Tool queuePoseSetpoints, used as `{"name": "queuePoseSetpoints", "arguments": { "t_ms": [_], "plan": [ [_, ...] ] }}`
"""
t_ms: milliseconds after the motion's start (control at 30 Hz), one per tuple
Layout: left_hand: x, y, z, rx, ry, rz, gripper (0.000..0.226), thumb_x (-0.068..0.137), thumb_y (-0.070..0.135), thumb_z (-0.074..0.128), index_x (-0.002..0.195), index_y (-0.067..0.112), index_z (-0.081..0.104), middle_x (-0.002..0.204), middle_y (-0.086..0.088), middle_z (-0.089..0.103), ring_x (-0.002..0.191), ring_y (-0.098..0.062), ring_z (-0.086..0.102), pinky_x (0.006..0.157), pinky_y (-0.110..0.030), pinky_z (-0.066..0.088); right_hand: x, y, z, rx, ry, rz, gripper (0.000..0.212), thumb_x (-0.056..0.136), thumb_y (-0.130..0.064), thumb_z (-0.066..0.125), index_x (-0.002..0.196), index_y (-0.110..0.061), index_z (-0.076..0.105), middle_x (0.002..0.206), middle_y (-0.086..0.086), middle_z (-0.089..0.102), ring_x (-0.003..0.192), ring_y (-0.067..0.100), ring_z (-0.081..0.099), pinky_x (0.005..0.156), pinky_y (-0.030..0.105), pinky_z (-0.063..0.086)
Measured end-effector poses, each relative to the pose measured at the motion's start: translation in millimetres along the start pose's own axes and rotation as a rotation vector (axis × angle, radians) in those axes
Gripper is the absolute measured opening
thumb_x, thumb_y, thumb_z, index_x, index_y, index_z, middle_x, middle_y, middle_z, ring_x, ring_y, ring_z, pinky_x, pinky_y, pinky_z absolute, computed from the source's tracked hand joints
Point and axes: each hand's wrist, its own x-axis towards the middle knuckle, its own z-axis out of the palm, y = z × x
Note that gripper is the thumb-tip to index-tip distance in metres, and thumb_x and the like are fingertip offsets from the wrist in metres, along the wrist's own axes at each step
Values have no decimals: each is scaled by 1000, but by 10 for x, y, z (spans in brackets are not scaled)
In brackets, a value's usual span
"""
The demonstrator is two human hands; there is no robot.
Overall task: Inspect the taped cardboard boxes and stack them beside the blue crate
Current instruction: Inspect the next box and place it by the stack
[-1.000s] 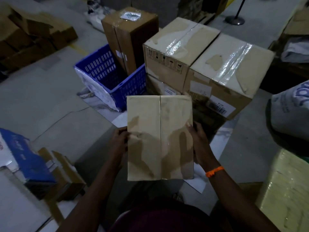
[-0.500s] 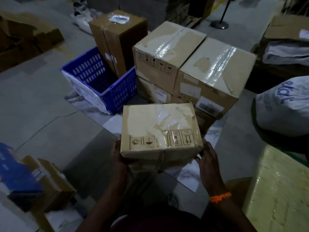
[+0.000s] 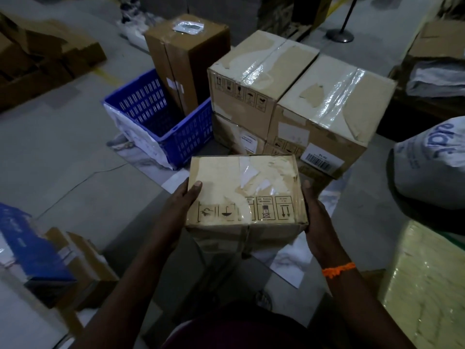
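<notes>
I hold a small taped cardboard box (image 3: 245, 187) in front of me, handling symbols printed along its near edge. My left hand (image 3: 182, 205) grips its left side with the thumb on top. My right hand (image 3: 315, 210) clasps its right side. Beyond it stands a stack of larger taped boxes: the left box (image 3: 261, 69) and the right box (image 3: 332, 107) sit on lower ones. To their left is the blue crate (image 3: 161, 122), tilted, with a tall brown box (image 3: 186, 59) behind it.
Flattened cartons (image 3: 37, 59) lie at far left. A blue carton (image 3: 32, 255) and a small brown box (image 3: 85, 265) sit at lower left. A white sack (image 3: 432, 165) and a yellow wrapped bundle (image 3: 427, 280) stand at right. A stanchion base (image 3: 339, 35) is at the back.
The small box has been turned from its taped seam face to the face with handling symbols. My left thumb now rests on top of it.
</notes>
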Motion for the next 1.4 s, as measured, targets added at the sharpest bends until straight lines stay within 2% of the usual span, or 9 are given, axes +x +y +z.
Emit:
{"name": "queuePoseSetpoints", "arguments": {
  "t_ms": [167,400,567,667,767,900,1000,1167,1400],
  "plan": [
    [-87,55,-32,28,-16,109,42,99,40,57,140,41,47,120,13,68,104,-10,68,77,-24,54,98,-101,193,69,0,13,70,79,-66,62,132,-19,64,119,13,75,108,30,74,90,51,60],
    [-241,-164,-357,-106,28,251,72,74,15,81,139,31,53,134,4,64,120,-18,64,86,-38,59,132,44,287,257,-8,23,38,104,-43,48,118,-18,73,110,8,78,99,24,75,77,37,61],
    [-390,-610,-213,-276,133,40,33,88,35,59,119,25,61,120,0,71,117,-27,64,77,-36,54,40,371,106,148,-12,131,55,102,-52,47,125,-8,70,88,1,76,78,14,72,61,27,56],
    [-492,-904,-153,-250,158,-53,53,82,60,70,121,25,64,124,-3,71,116,-26,65,80,-38,55,-76,650,-112,29,-7,124,35,109,-37,48,133,-19,66,115,-10,76,109,9,71,83,26,58],
    [-544,-1096,-94,-192,161,-118,38,92,47,63,126,30,64,126,0,70,119,-26,64,83,-39,57,-252,745,-157,-69,3,137,24,110,-23,45,121,-32,64,108,-30,74,104,-10,66,83,17,57],
    [-568,-1199,29,-136,153,-198,29,101,31,57,129,33,60,130,4,63,119,-19,58,96,-43,52,-352,822,-213,-128,73,167,30,97,-47,57,117,-30,71,111,-14,77,103,-1,69,87,28,54],
    [-536,-1207,55,-87,151,-208,29,102,30,57,131,29,60,129,6,62,119,-18,58,99,-48,51,-325,836,-269,-175,114,143,28,100,-40,60,119,-23,72,116,-8,74,105,2,68,80,19,52],
    [-366,-1143,103,-58,247,-200,28,102,26,59,128,16,62,121,-1,66,107,-18,64,80,-36,55,-179,848,-265,-182,153,143,22,97,-35,68,114,-22,73,116,-1,75,111,16,68,92,36,55],
    [-17,-933,178,79,258,-52,42,103,32,57,142,17,54,130,-4,64,115,-23,63,92,-41,54,208,775,-207,-261,181,61,27,95,-32,74,118,-20,67,116,2,71,109,15,66,86,30,55]
  ]
}}
